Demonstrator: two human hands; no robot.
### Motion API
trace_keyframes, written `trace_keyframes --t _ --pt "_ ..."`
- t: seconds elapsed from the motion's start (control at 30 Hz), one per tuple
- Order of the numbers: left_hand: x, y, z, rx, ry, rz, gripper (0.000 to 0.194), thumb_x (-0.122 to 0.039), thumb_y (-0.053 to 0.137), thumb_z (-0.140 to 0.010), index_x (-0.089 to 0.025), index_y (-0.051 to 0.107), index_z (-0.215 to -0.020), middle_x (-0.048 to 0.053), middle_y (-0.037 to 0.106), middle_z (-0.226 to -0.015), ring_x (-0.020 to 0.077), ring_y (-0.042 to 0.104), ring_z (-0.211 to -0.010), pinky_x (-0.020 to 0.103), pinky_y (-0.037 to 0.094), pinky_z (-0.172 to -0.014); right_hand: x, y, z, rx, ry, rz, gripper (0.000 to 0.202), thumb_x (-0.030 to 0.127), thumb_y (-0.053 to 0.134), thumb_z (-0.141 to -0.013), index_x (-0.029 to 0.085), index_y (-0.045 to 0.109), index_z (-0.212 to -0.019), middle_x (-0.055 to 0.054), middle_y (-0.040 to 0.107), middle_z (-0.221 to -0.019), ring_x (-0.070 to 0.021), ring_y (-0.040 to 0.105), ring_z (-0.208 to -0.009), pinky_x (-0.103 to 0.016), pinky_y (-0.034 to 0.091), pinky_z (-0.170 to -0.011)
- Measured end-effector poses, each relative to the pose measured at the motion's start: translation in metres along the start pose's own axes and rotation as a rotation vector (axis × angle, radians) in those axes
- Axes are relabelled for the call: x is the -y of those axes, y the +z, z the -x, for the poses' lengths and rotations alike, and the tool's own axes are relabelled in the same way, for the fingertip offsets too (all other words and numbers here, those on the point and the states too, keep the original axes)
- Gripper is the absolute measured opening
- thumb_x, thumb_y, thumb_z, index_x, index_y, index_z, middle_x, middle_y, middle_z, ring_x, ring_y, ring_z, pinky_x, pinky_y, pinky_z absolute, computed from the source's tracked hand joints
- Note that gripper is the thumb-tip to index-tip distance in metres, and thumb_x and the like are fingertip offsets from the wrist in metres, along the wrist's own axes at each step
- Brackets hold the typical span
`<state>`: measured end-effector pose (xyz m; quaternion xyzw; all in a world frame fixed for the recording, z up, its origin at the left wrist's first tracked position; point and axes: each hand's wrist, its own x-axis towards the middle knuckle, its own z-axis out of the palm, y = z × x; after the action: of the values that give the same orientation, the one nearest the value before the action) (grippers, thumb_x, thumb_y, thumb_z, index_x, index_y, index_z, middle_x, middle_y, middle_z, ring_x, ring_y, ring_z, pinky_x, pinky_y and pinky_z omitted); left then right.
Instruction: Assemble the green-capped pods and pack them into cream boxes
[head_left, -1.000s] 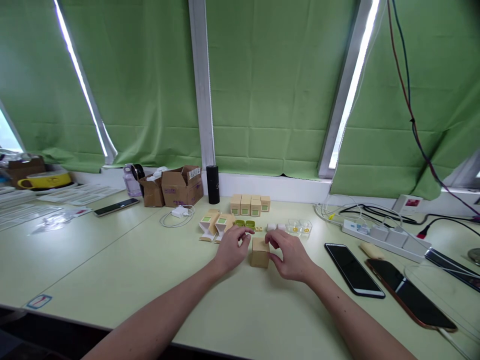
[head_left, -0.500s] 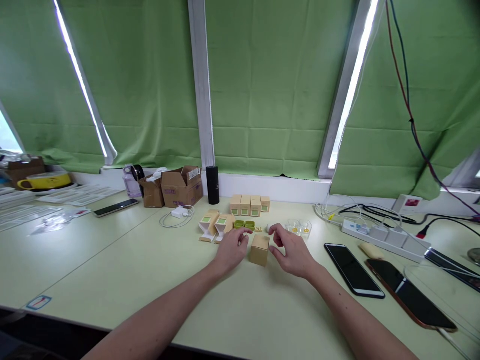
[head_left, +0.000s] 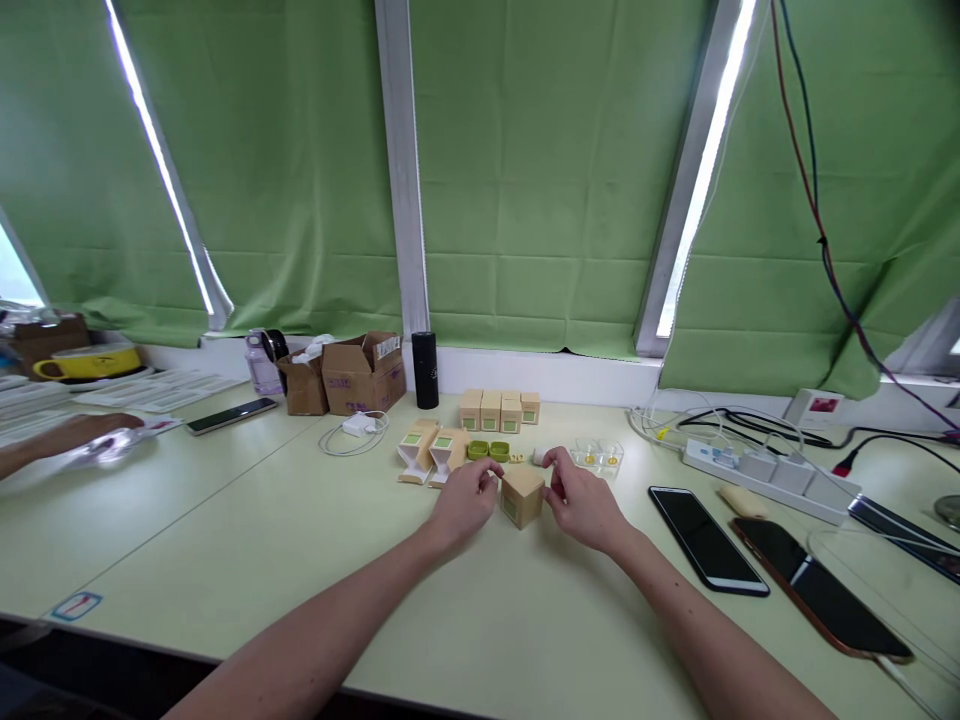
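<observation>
Brown box [head_left: 522,497] had turned, corner toward me | it sat on the worktop [head_left: 480,630] between my left hand [head_left: 466,497] and right hand [head_left: 585,508] | each grip was half open, I couldn't tell if touching | soft, even nudges seemed best

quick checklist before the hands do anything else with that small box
1. Small brown cube-shaped cardboard box with its top shut: ok.
2. Left hand and right hand at opposite sides of the box: ok.
3. Firm grip by either hand: cannot tell.
4. Pale green square label facing the camera squarely: not ok, box stands corner-on.
5. Another person's bare hand apart from the box: ok, it is far left.
</observation>
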<state>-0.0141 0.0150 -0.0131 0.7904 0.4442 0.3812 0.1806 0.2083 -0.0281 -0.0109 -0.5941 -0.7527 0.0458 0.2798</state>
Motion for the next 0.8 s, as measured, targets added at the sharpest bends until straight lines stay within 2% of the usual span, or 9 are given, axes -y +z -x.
trace_keyframes --t 0.07,0.17,0.27,0.37,0.47,0.53,0.67,0.8 --pt "-0.001 0.000 0.001 0.015 0.006 0.002 0.022 -0.017 0.050 -0.085 -0.020 0.071 -0.084 0.000 0.067 -0.067 0.0171 0.057 -0.060 0.028 0.039 -0.059 -0.002 0.005 -0.002 0.013 0.100 0.070 0.020 0.021 0.050 -0.096 0.025 0.046 -0.114 0.000 0.068 -0.080 -0.0205 0.064 -0.073 -0.027 0.028 -0.059" --pt "-0.002 0.000 0.001 0.010 0.001 -0.020 0.021 -0.016 0.050 -0.085 -0.020 0.069 -0.075 0.001 0.068 -0.068 0.0172 0.058 -0.062 0.028 0.039 -0.061 -0.006 0.011 -0.003 0.073 0.199 0.184 0.003 0.026 0.053 -0.096 0.024 0.055 -0.097 -0.006 0.072 -0.085 -0.0229 0.067 -0.075 -0.028 0.027 -0.059" --pt "-0.002 -0.001 0.000 -0.028 -0.020 -0.076 0.022 -0.015 0.050 -0.086 -0.021 0.068 -0.075 0.001 0.069 -0.069 0.0180 0.059 -0.064 0.029 0.040 -0.063 -0.011 0.014 -0.002 0.123 0.194 0.218 0.007 0.021 0.059 -0.091 0.022 0.058 -0.084 -0.009 0.074 -0.087 -0.0245 0.069 -0.077 -0.029 0.027 -0.058" --pt "-0.002 -0.002 0.000 -0.093 0.018 -0.110 0.022 -0.013 0.050 -0.088 -0.021 0.068 -0.079 0.002 0.069 -0.072 0.0204 0.062 -0.071 0.032 0.044 -0.069 -0.012 0.014 -0.002 0.141 0.183 0.237 0.005 0.019 0.058 -0.090 0.022 0.061 -0.086 -0.009 0.075 -0.088 -0.0254 0.070 -0.079 -0.029 0.027 -0.058" --pt "-0.002 -0.001 0.000 -0.185 0.118 -0.121 0.017 -0.013 0.053 -0.087 -0.021 0.067 -0.087 0.005 0.070 -0.085 0.0247 0.064 -0.089 0.039 0.049 -0.083 -0.011 0.014 -0.001 0.151 0.180 0.252 0.006 0.019 0.058 -0.090 0.022 0.063 -0.089 -0.010 0.076 -0.090 -0.0255 0.070 -0.081 -0.029 0.028 -0.059" --pt "-0.004 -0.002 -0.001 -0.194 0.176 -0.106 0.015 -0.015 0.054 -0.089 -0.021 0.066 -0.094 0.006 0.071 -0.094 0.0270 0.062 -0.100 0.045 0.049 -0.092 -0.009 0.014 -0.001 0.157 0.182 0.260 0.007 0.019 0.058 -0.090 0.021 0.064 -0.091 -0.011 0.076 -0.091 -0.0255 0.071 -0.081 -0.029 0.029 -0.060" --pt "-0.015 -0.007 -0.002 -0.065 0.226 -0.072 0.028 -0.020 0.057 -0.089 -0.022 0.060 -0.117 0.010 0.068 -0.118 0.0307 0.051 -0.125 0.052 0.045 -0.107 -0.007 0.013 -0.002 0.178 0.198 0.276 0.010 0.021 0.057 -0.091 0.021 0.065 -0.095 -0.010 0.077 -0.093 -0.0258 0.072 -0.084 -0.029 0.032 -0.061" --pt "-0.031 -0.012 -0.005 0.170 0.258 -0.130 0.051 -0.025 0.064 -0.086 -0.025 0.052 -0.135 0.011 0.060 -0.137 0.0327 0.036 -0.142 0.051 0.041 -0.115 -0.006 0.013 -0.003 0.206 0.219 0.293 0.014 0.024 0.055 -0.091 0.021 0.066 -0.099 -0.010 0.077 -0.098 -0.0271 0.073 -0.089 -0.029 0.035 -0.063"
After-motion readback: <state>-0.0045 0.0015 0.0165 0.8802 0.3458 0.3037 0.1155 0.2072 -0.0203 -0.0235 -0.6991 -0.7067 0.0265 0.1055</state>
